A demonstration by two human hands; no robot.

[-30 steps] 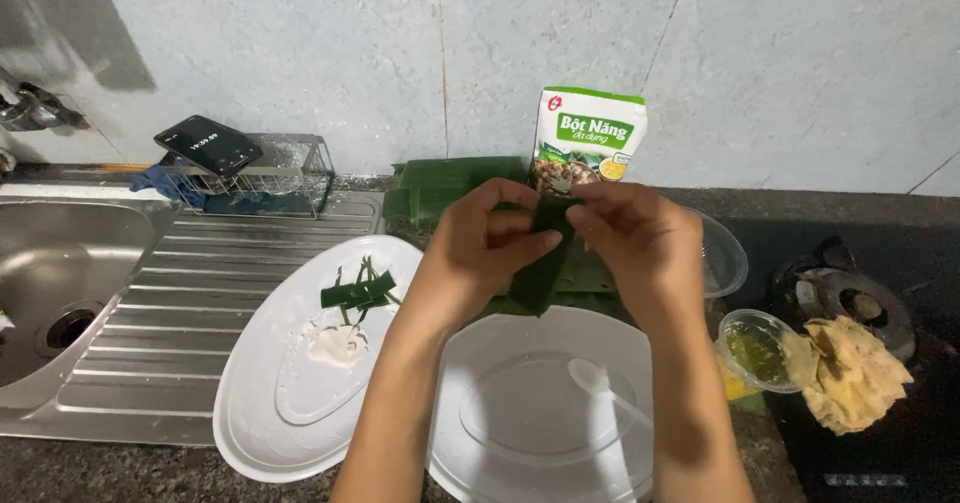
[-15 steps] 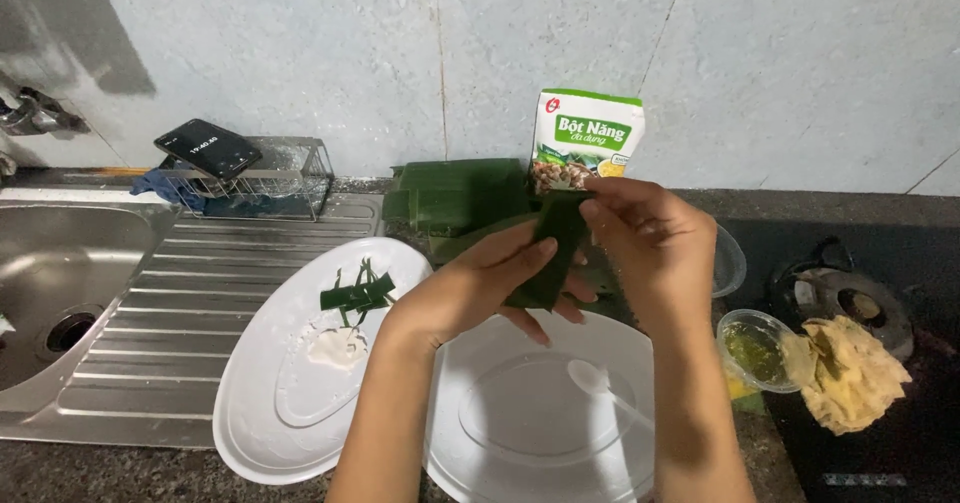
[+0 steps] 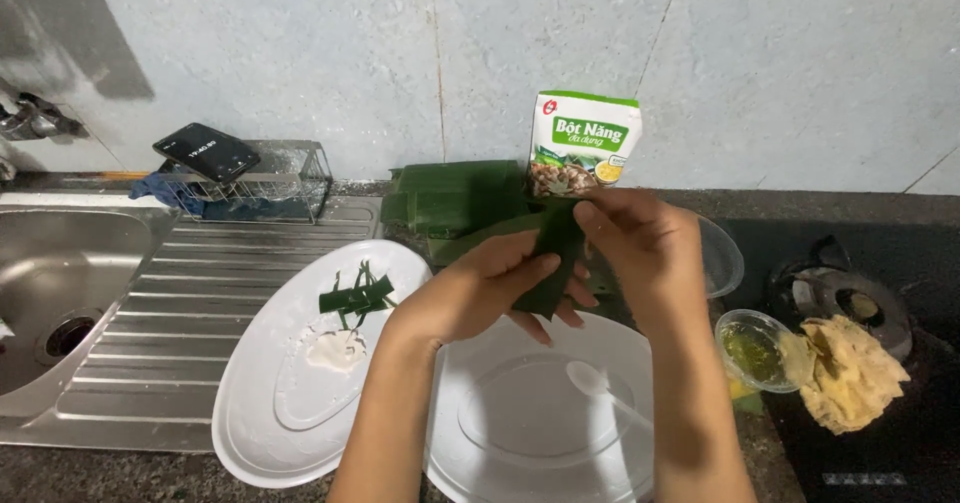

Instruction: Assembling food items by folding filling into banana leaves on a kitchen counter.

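Fingers of our left hand [image 3: 480,288] and right hand [image 3: 640,243] pinched the half-folded leaf strip [image 3: 548,263] at frame centre; one finished leaf parcel [image 3: 357,295] lay on the left plate [image 3: 250,413].

Holding a smooth, matt green leaf strip [image 3: 548,263], waxy-looking, between bare fingers [image 3: 600,225]. Resting below: two glossy white plates [image 3: 300,383], plastic or glazed, hard to tell. Gleaming dully at the side: a brushed metal sink [image 3: 60,263] with ribbed drainboard [image 3: 200,293]. Standing behind: a shiny printed plastic packet [image 3: 582,143] and a thin wire rack [image 3: 262,178]. Showing clear plastic in a small cup [image 3: 752,348]. Lying rough and speckled underneath: a dark stone surface [image 3: 120,473].
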